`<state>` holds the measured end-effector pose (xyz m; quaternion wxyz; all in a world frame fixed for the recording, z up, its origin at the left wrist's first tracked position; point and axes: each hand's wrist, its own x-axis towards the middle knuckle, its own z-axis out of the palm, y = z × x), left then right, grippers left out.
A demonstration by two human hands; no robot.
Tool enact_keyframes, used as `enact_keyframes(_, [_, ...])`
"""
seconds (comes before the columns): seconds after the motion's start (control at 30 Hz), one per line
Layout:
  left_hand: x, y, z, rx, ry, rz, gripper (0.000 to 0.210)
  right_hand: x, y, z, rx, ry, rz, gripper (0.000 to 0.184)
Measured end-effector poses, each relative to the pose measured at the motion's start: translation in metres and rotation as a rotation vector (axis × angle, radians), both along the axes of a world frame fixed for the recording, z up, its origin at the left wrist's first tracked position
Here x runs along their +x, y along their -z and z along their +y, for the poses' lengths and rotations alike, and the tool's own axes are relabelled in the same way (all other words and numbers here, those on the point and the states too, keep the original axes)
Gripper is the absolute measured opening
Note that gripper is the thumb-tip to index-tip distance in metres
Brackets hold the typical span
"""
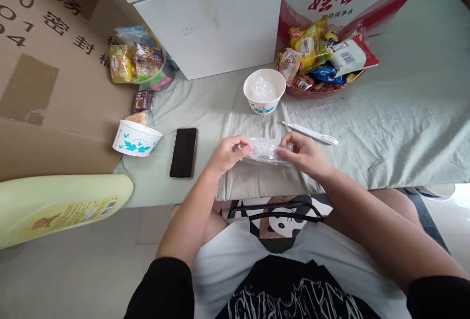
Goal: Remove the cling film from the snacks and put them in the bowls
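A crinkled piece of clear plastic film (265, 150) stretches between my two hands, just above the cloth near the table's front edge. My left hand (232, 152) pinches its left end between thumb and fingers. At the right end, my right hand (301, 153) pinches it the same way. Behind the film stands a white paper bowl (264, 106) with a blue leaf print, holding crumpled clear plastic (263, 89). A white utility knife (310, 133) lies on the cloth just beyond my right hand.
Left of my hands lies a phone (184, 153), with another paper bowl (136, 138) beyond it. A basket of packaged snacks (323, 92) stands back right, beside a white box (216, 30). A cardboard box (66, 79) and a yellow-green bottle (66, 206) flank the left.
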<state>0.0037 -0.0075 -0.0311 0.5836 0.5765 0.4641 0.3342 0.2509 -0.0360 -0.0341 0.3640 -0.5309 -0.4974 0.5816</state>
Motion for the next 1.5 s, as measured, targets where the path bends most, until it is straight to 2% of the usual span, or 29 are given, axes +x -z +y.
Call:
enact_keyframes(0.03, [-0.001, 0.002, 0.0, 0.082, -0.073, 0.088, 0.023, -0.001, 0.0, 0.0, 0.012, 0.036, -0.047, 0.041])
enact_keyframes(0.1, [-0.001, 0.002, -0.003, 0.266, -0.318, 0.234, 0.022, -0.002, -0.001, -0.001, 0.046, 0.156, -0.116, 0.047])
enact_keyframes(0.17, [0.007, -0.003, -0.009, 0.408, -0.498, 0.332, 0.016, -0.003, -0.006, -0.002, 0.116, 0.245, -0.189, 0.03])
enact_keyframes(0.2, [0.013, -0.006, -0.012, 0.444, -0.501, 0.356, 0.015, -0.003, -0.009, -0.003, 0.165, 0.258, -0.214, 0.021])
enact_keyframes(0.23, [0.022, -0.01, -0.016, 0.45, -0.441, 0.351, 0.018, -0.003, -0.012, -0.004, 0.216, 0.243, -0.214, 0.019])
enact_keyframes(0.3, [0.043, -0.017, -0.021, 0.391, -0.217, 0.254, 0.034, -0.003, -0.017, -0.006, 0.28, 0.144, -0.117, 0.02])
enact_keyframes(0.37, [0.062, -0.02, -0.022, 0.248, 0.011, 0.115, 0.049, -0.001, -0.02, -0.008, 0.249, 0.005, 0.105, 0.02])
enact_keyframes(0.4, [0.069, -0.021, -0.02, 0.177, 0.08, 0.061, 0.052, 0.0, -0.021, -0.008, 0.201, -0.062, 0.24, 0.019])
enact_keyframes(0.47, [0.073, -0.022, -0.013, 0.096, 0.106, 0.024, 0.051, 0.005, -0.021, -0.007, 0.091, -0.151, 0.476, 0.019])
enact_keyframes(0.53, [0.069, -0.027, -0.001, 0.135, 0.012, 0.092, 0.043, 0.011, -0.022, -0.004, 0.041, -0.156, 0.552, 0.028])
enact_keyframes(0.6, [0.061, -0.037, 0.017, 0.28, -0.145, 0.233, 0.028, 0.018, -0.023, 0.0, 0.042, -0.09, 0.473, 0.032])
enact_keyframes(0.67, [0.057, -0.049, 0.042, 0.49, -0.328, 0.389, 0.014, 0.023, -0.025, 0.005, 0.03, 0.01, 0.361, 0.029])
enact_keyframes(0.73, [0.061, -0.061, 0.071, 0.639, -0.415, 0.493, 0.012, 0.026, -0.025, 0.01, -0.007, 0.084, 0.303, 0.026])
enact_keyframes(0.77, [0.067, -0.065, 0.086, 0.667, -0.379, 0.542, 0.015, 0.027, -0.026, 0.012, -0.018, 0.108, 0.291, 0.024])
enact_keyframes(0.83, [0.083, -0.071, 0.114, 0.621, -0.207, 0.719, 0.018, 0.029, -0.025, 0.017, -0.011, 0.131, 0.279, 0.022])
enact_keyframes(0.9, [0.101, -0.074, 0.136, 0.438, 0.091, 0.982, 0.013, 0.033, -0.023, 0.022, 0.036, 0.156, 0.234, 0.018])
enact_keyframes(0.97, [0.115, -0.077, 0.15, 0.238, 0.383, 1.142, 0.008, 0.041, -0.02, 0.027, 0.129, 0.206, 0.114, 0.016])
enact_keyframes(1.0, [0.119, -0.079, 0.153, 0.17, 0.479, 1.164, 0.015, 0.046, -0.018, 0.031, 0.2, 0.252, 0.022, 0.016])
enact_keyframes(1.07, [0.12, -0.082, 0.153, 0.135, 0.558, 1.158, 0.029, 0.058, -0.015, 0.038, 0.38, 0.373, -0.208, 0.02])
enact_keyframes(1.13, [0.113, -0.084, 0.146, 0.208, 0.574, 1.173, 0.032, 0.068, -0.012, 0.047, 0.559, 0.469, -0.449, 0.029])
enact_keyframes(1.2, [0.1, -0.082, 0.135, 0.334, 0.576, 1.21, 0.028, 0.072, -0.009, 0.056, 0.678, 0.482, -0.65, 0.034])
enact_keyframes(1.27, [0.085, -0.078, 0.123, 0.479, 0.508, 1.231, 0.026, 0.071, -0.006, 0.064, 0.721, 0.428, -0.793, 0.033])
enact_keyframes(1.37, [0.066, -0.07, 0.111, 0.626, 0.325, 1.241, 0.024, 0.062, -0.004, 0.073, 0.717, 0.319, -0.958, 0.029])
enact_keyframes(1.43, [0.057, -0.065, 0.108, 0.641, 0.243, 1.22, 0.023, 0.06, -0.004, 0.08, 0.705, 0.255, -1.078, 0.024])
enact_keyframes(1.5, [0.053, -0.06, 0.109, 0.625, 0.224, 1.16, 0.024, 0.066, -0.006, 0.086, 0.703, 0.204, -1.195, 0.025])
